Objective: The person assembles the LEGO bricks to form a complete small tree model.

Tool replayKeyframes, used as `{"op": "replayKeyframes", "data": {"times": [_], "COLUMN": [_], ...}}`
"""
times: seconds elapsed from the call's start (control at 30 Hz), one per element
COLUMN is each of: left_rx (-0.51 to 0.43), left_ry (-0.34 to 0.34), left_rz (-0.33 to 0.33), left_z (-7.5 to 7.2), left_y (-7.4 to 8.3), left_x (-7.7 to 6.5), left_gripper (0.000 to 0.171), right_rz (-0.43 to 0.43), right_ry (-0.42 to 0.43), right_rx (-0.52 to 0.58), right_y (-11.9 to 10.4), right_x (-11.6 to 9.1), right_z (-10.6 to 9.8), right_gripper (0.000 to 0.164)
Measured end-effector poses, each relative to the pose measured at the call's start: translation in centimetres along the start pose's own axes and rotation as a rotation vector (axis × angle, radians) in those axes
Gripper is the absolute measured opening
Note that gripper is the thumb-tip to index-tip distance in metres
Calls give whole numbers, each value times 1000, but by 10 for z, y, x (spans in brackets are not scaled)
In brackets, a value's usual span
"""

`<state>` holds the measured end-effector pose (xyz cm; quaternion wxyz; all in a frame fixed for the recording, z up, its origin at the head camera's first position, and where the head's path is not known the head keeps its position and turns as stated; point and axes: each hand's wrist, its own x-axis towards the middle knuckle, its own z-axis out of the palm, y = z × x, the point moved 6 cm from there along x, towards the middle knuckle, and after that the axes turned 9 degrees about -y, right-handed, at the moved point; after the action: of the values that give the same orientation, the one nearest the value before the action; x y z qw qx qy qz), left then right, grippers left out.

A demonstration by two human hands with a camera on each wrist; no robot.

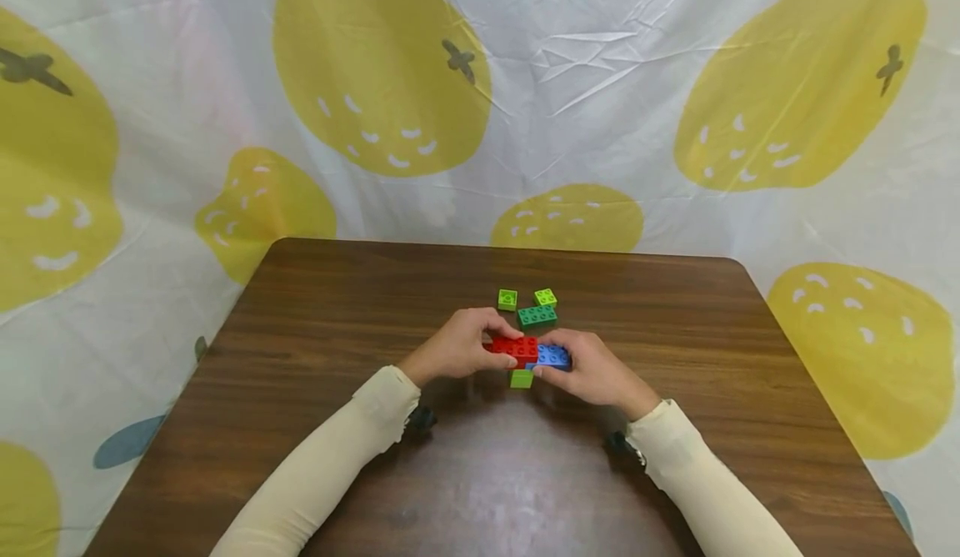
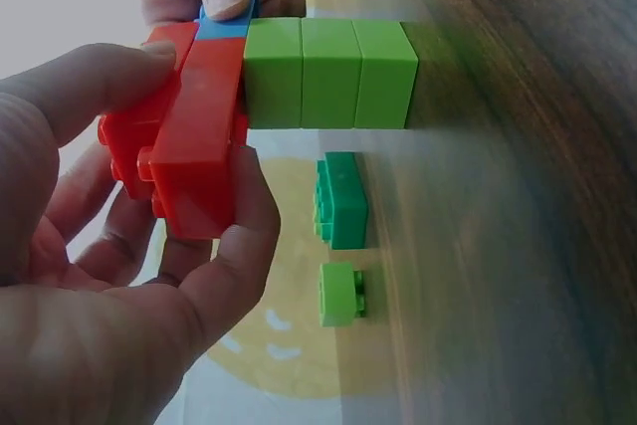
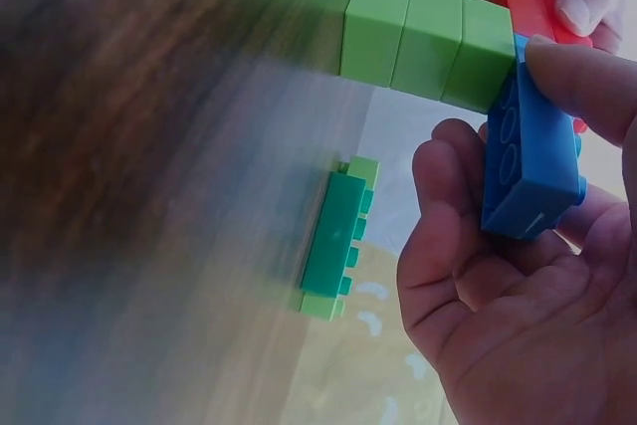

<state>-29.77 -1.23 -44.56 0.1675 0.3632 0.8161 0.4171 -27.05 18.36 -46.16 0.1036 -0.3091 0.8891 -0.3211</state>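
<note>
A column of three light green toy bricks (image 2: 328, 74) stands upright on the table. Across its top, a blue brick (image 3: 534, 151) sticks out to the right and red bricks (image 2: 199, 136) stick out to the left, one red brick lying over another. My left hand (image 1: 465, 344) grips the red bricks, thumb on the near side and fingers round the far side and end. The blue brick's outer end is held by my right hand (image 1: 592, 369), its thumb pressing the near side close to the column. Both hands' fingertips come near each other above the column.
Beyond the hands lies a dark green brick (image 1: 537, 316) with studs up. Two small light green bricks are farther back, the left one (image 1: 507, 299) with its hollow side showing, the right one (image 1: 545, 297) studs up. A patterned cloth (image 1: 585, 123) hangs behind the wooden table (image 1: 337, 307).
</note>
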Motion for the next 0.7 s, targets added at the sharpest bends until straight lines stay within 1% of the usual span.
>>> {"op": "replayKeyframes", "data": {"times": [0.2,0.37,0.53,0.7], "left_rx": [5,-7,-20,-36], "left_ry": [8,11,5,7], "left_rz": [17,11,-11,-23], "left_z": [2,3,3,4], "left_y": [-3,-4,-5,-6], "left_x": [1,-1,0,-1], "left_gripper": [37,37,37,37], "right_rz": [2,8,-26,-49], "right_ry": [-7,-20,-7,9], "right_rx": [-9,-6,-11,18], "right_y": [-1,-2,-1,-3], "right_x": [0,2,3,4], "right_z": [-1,-3,-6,-14], "right_gripper": [34,34,32,33]}}
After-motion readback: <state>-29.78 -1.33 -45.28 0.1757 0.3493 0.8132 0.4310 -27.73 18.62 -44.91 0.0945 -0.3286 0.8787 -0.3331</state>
